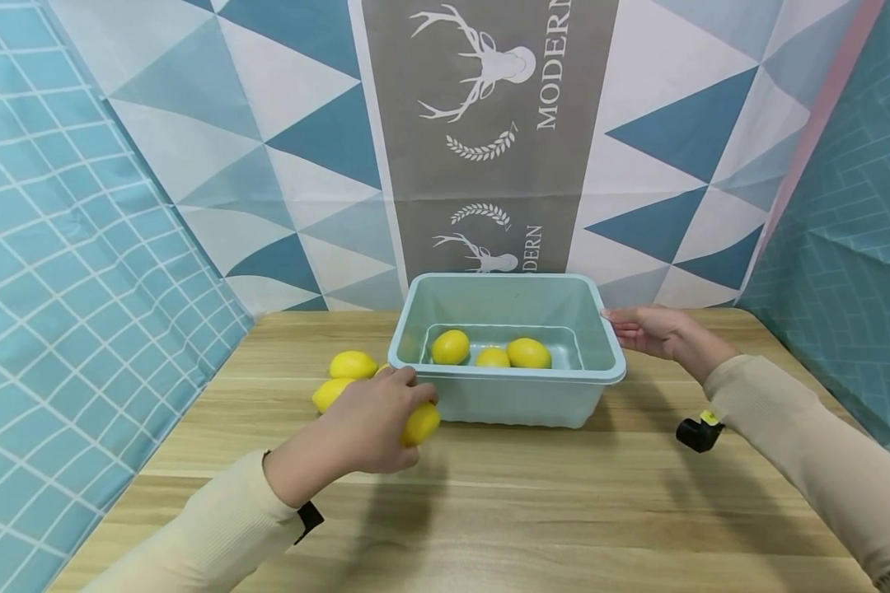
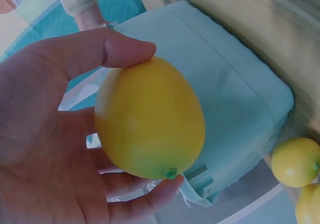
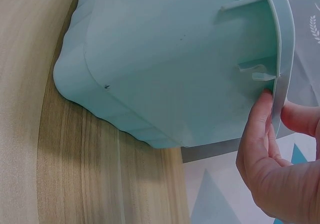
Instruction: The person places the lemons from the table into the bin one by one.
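Note:
My left hand (image 1: 374,420) grips a yellow lemon (image 2: 150,119) between thumb and fingers, in front of the left end of a pale blue-green plastic bin (image 1: 508,399). The lemon's green stem end shows in the left wrist view. Inside the bin lie a lemon (image 1: 451,347) at the left and two more close together, one of them a lemon (image 1: 530,353) to the right. With thumb and fingers, my right hand (image 3: 280,159) pinches the bin's rim (image 3: 286,44) at its right end. Left of the bin, partly hidden behind my left hand, are more lemons (image 1: 352,365) on the table.
The bin stands on a wooden table (image 1: 534,511) near its back edge. A small black object with a yellow top (image 1: 700,432) lies by my right forearm. Patterned cloth (image 1: 311,148) hangs behind the table, with blue tiled sheets (image 1: 67,247) along both sides.

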The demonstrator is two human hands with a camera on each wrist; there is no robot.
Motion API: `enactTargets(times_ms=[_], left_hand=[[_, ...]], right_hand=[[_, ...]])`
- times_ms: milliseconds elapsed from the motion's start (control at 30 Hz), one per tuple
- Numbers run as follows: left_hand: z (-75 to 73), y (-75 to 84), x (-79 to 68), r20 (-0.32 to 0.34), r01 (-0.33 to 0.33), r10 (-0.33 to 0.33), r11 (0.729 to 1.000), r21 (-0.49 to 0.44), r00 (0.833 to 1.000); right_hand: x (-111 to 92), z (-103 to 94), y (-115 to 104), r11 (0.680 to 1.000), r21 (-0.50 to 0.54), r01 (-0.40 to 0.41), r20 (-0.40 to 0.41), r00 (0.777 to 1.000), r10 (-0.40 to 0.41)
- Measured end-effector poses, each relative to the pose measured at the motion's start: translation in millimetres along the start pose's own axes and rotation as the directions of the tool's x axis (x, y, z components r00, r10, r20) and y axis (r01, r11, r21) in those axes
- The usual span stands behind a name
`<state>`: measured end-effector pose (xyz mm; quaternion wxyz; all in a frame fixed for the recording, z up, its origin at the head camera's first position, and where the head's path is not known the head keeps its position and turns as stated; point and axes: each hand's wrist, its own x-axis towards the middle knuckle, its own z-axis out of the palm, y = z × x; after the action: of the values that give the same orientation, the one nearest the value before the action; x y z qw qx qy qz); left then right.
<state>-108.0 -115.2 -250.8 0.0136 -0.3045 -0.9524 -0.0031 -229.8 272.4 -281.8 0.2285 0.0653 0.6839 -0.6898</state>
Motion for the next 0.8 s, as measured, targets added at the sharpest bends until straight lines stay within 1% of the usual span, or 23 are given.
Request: enactTargets(times_ms=[100,200,300,367,600,800], left_hand=[[0.8,-0.9,2.8,-0.066,-0.046,0.046,0.999,0.012,0.997],[0.8,-1.3,6.5,-0.149,-0.091,0.094,0.995,0.028,0.984],[0.0,-1.9,10.2,-0.188,-0.110,0.114,0.993,0.032,0.976],[-1.0,-2.5,12.1,-0.190,-0.111,0.114,0.993,0.029,0.975],[-4.5,-5.0,20.3,-0.161,-0.107,0.106,0.994,0.004,0.981],[-10.5,-8.2,28.2,-0.162,-0.104,0.106,0.994,0.021,0.981]], right_hand=[[0.4,0.2,0.6,1.000,-0.003,0.006,0.007,1.000,-0.006],[0.8,0.0,1.0,1.000,-0.002,0.009,0.012,1.000,-0.009],[0.9,0.0,1.0,1.000,0.001,0.006,0.010,1.000,-0.006],[0.9,0.0,0.9,1.000,-0.001,0.006,0.011,1.000,-0.006],[0.9,0.4,0.8,1.000,-0.011,0.001,0.009,1.000,-0.001],[1.3,1.3,0.5,1.000,-0.008,-0.003,-0.003,1.000,0.003]])
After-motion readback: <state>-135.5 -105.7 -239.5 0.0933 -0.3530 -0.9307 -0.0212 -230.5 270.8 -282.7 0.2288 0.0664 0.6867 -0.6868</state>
